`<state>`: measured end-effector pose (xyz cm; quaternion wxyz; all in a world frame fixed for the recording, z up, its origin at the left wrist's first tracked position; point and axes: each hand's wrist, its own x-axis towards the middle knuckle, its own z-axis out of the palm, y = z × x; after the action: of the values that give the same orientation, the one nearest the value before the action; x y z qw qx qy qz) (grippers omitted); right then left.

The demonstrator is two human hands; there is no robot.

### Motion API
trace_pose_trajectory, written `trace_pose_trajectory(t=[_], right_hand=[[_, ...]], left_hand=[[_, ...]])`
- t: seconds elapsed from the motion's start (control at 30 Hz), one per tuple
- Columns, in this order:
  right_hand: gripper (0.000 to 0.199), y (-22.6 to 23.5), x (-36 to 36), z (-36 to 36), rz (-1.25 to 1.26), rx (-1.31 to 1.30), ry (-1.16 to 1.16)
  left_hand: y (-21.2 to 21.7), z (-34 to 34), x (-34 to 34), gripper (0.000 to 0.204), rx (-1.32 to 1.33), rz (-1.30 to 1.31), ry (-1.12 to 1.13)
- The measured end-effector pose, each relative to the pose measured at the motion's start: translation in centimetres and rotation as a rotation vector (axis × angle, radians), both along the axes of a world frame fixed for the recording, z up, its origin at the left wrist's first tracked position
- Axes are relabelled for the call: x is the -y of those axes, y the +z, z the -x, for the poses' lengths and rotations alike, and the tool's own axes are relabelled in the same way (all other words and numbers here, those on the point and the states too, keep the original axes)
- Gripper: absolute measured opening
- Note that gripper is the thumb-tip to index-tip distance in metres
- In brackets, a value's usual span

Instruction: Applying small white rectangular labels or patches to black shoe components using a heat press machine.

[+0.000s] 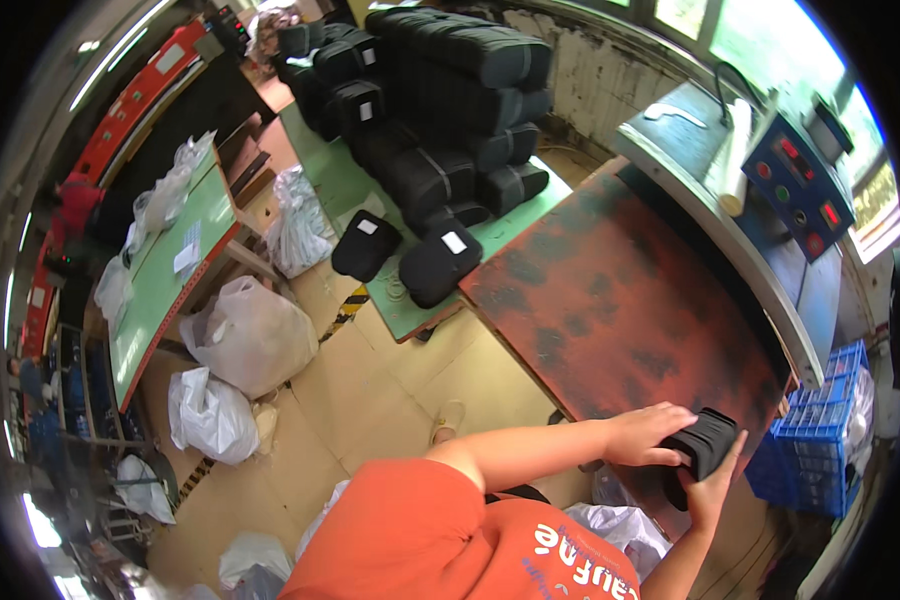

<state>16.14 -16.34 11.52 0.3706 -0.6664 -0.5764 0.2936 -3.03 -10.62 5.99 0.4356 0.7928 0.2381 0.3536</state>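
A small stack of black padded pieces (pixel 708 442) is between my hands, over the near right corner of a reddish-brown worktop (pixel 620 290). My left hand (pixel 648 434) grips the left side, its fingers lying on the top edge. From the right and below, my right hand (pixel 712 492) closes on the other side, thumb up along the edge. Another dark part shows beneath the stack, partly hidden by my hands. Two flat black pads with white labels, one left (pixel 367 245) and one right (pixel 440 264), lie on a green table (pixel 410 318).
Tall stacks of bundled black pads (pixel 460 80) cover the green table. A press machine with a control box (pixel 800 185) stands at the right, above a blue crate (pixel 810 450). White plastic bags (pixel 250 335) sit on the floor at left, beside another green table (pixel 160 280).
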Motion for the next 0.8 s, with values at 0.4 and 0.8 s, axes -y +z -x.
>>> trace_pose_trajectory(t=[0.4,0.8], right_hand=[[0.062,-0.7,-1.4,17.2,0.287,-0.852,0.174],[0.064,-0.3,-3.4,27.8,0.381,-1.044,0.294]], left_hand=[[-10.5,38.6,2.9,0.009,-0.493,0.007,1.326],[-9.9,42.3,-0.7,0.005,-0.178,-0.180,1.236]])
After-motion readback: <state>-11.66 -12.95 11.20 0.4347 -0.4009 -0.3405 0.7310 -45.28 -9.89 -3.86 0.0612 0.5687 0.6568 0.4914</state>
